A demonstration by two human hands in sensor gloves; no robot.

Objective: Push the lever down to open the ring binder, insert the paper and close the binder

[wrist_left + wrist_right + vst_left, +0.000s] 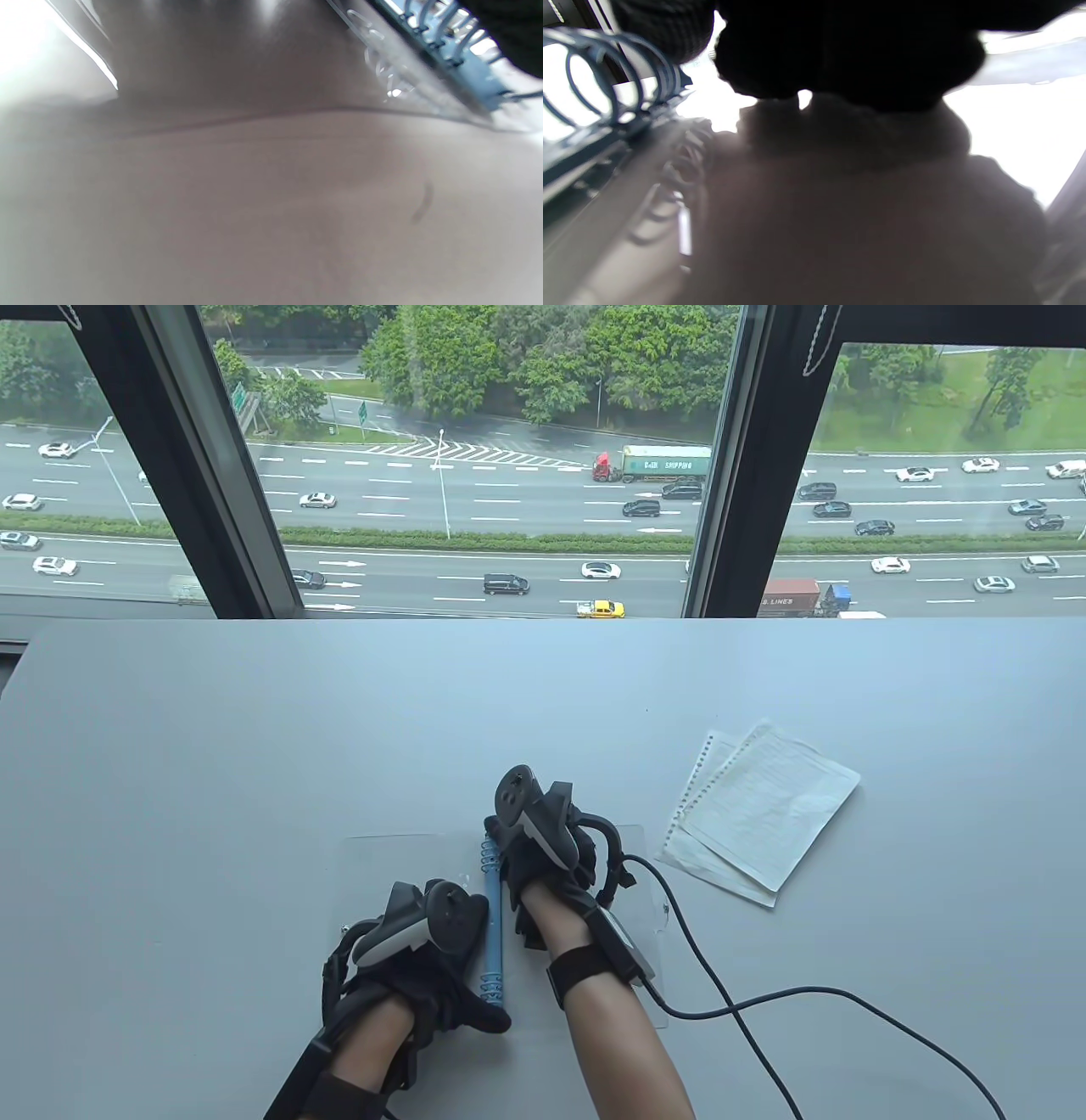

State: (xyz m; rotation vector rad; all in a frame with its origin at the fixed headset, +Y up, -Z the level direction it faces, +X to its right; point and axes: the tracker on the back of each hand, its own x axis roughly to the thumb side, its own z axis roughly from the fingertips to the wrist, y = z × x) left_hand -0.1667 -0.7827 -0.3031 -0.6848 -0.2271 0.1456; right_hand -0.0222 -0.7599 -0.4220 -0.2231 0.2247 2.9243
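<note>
A clear-covered ring binder [386, 869] lies open flat near the table's front, its blue ring spine [493, 920] running front to back. My left hand [428, 976] rests on the left cover, with its thumb on the spine's near end. My right hand [543, 857] lies on the right cover beside the far ring group, fingertips down next to the rings [606, 72]. Those fingers [848, 46] show dark and bunched in the right wrist view. The near rings [445, 38] appear blurred in the left wrist view. Punched paper sheets [764, 814] lie to the right, untouched.
A black cable [764, 1010] runs from my right wrist across the table to the front right. The grey table [254, 729] ends at a window sill at the back. The papers lie a hand's width from the binder's right cover.
</note>
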